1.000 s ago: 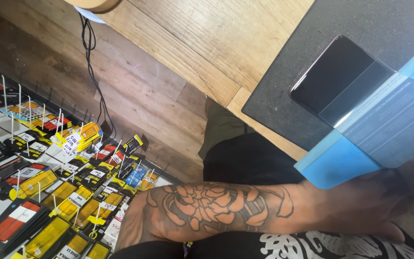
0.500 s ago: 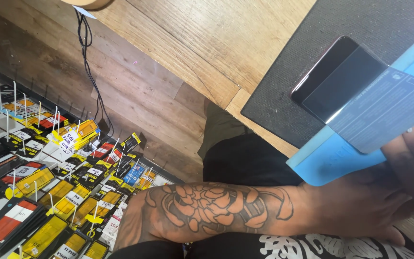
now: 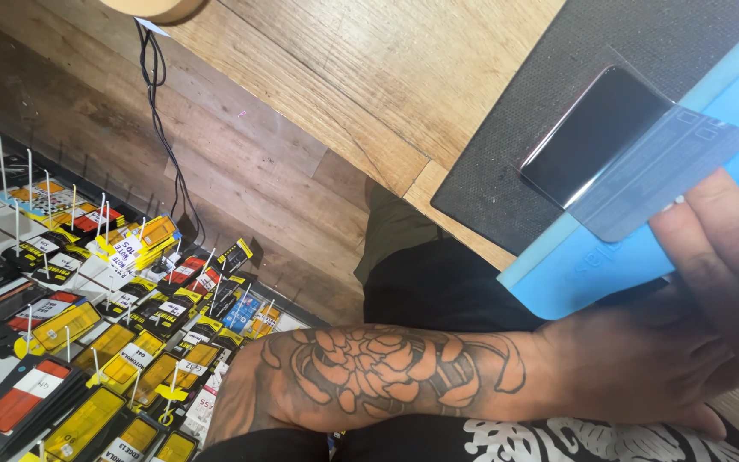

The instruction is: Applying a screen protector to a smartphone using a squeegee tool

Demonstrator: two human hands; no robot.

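Observation:
A dark phone [image 3: 596, 128] lies screen up on a black mat [image 3: 643, 34] on the wooden table [image 3: 369, 77]. My right hand [image 3: 729, 265] pinches a clear, greyish film [image 3: 660, 171] by its lower corner, and the film overlaps the phone's lower end. Under the film a flat blue card [image 3: 583, 265] sticks out past the table edge. My tattooed left forearm crosses my lap, and my left hand [image 3: 643, 368] sits right at the card's lower edge, seemingly holding it. Its fingers are hidden.
On the floor to the left stands a display rack [image 3: 70, 334] with several yellow, black and red packets on white pegs. A black cable [image 3: 164, 128] hangs down the wood panelling. A round wooden object [image 3: 151, 7] sits at the table's far edge.
My right hand has come further into view from the right. The film has slid a little left over the phone. My left forearm stays put.

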